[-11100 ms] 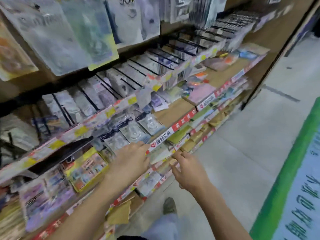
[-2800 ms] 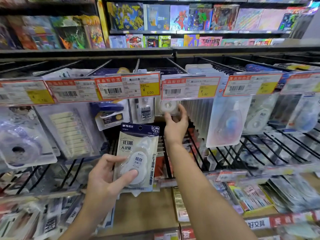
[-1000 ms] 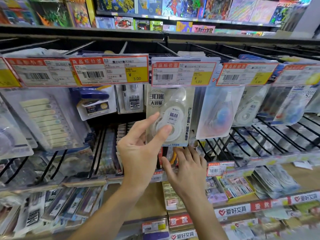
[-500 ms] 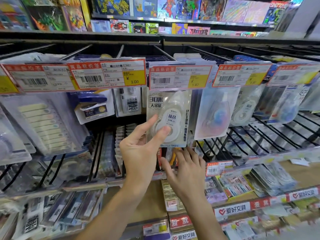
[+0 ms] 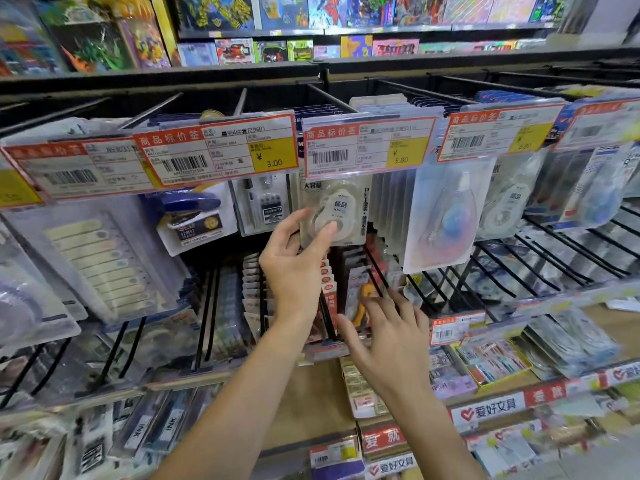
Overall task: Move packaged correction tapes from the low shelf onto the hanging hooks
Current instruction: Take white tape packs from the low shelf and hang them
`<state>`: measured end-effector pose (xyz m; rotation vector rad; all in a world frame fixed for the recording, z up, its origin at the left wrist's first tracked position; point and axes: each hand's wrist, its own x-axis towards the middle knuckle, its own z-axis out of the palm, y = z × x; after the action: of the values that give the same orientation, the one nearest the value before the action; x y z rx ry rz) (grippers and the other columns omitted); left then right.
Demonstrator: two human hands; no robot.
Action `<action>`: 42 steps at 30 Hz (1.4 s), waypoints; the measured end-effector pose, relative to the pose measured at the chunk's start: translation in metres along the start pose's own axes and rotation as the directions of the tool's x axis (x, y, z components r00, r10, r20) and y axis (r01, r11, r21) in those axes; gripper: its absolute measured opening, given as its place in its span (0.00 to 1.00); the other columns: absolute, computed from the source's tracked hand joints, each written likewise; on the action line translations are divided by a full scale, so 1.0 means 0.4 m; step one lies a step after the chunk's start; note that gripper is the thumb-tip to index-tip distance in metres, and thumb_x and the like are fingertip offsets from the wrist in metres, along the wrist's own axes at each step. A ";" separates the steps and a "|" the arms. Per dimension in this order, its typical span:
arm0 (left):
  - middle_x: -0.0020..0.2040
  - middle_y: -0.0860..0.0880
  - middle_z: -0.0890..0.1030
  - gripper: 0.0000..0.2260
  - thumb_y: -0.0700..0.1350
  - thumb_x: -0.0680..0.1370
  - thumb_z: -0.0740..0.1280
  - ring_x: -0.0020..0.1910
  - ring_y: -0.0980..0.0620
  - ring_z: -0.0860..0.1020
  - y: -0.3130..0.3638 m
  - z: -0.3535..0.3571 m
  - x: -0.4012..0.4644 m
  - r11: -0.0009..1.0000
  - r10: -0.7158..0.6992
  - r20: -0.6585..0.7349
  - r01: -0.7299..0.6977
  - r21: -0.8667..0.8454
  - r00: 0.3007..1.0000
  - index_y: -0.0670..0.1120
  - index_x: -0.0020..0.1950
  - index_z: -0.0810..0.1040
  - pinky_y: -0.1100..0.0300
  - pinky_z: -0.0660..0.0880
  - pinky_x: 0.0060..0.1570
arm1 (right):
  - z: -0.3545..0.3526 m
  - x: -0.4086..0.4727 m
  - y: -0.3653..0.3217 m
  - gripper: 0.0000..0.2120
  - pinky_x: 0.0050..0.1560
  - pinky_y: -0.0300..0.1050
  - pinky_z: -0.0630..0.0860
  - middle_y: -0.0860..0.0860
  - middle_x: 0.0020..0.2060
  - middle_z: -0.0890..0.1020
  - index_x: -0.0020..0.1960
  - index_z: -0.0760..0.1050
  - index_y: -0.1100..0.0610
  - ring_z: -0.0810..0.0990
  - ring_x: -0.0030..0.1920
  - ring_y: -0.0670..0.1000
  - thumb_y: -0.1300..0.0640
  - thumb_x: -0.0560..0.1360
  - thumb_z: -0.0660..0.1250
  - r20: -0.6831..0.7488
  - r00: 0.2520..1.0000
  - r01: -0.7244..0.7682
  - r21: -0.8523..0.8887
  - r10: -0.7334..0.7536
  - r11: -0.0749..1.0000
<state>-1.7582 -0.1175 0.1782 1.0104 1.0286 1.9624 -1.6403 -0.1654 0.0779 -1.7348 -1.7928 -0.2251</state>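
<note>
The left hand pinches the correction tape pack, thumb on its clear blister and fingers at its left edge. The pack hangs under the 5.80 price tag. The right hand is lower, fingers spread, holding nothing.

The left hand is pinching the packaged correction tape, which is hanging just under the 5.80 price tag. Lower down, the right hand is hovering with fingers spread by the lower hooks.
</note>
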 end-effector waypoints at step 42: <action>0.58 0.44 0.82 0.21 0.44 0.73 0.75 0.57 0.42 0.81 0.024 0.000 -0.415 -0.017 -0.067 0.619 -0.622 0.783 0.782 0.44 0.65 0.80 0.44 0.78 0.55 | -0.289 -0.096 0.265 0.25 0.67 0.53 0.73 0.55 0.71 0.70 0.73 0.68 0.56 0.68 0.72 0.57 0.49 0.79 0.65 0.300 0.888 0.239 0.350 -0.350 0.906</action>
<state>-1.6843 -0.2599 0.1344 2.5688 2.0273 0.6690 -1.5059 -0.2460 0.1172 -1.3347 -2.2225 0.2516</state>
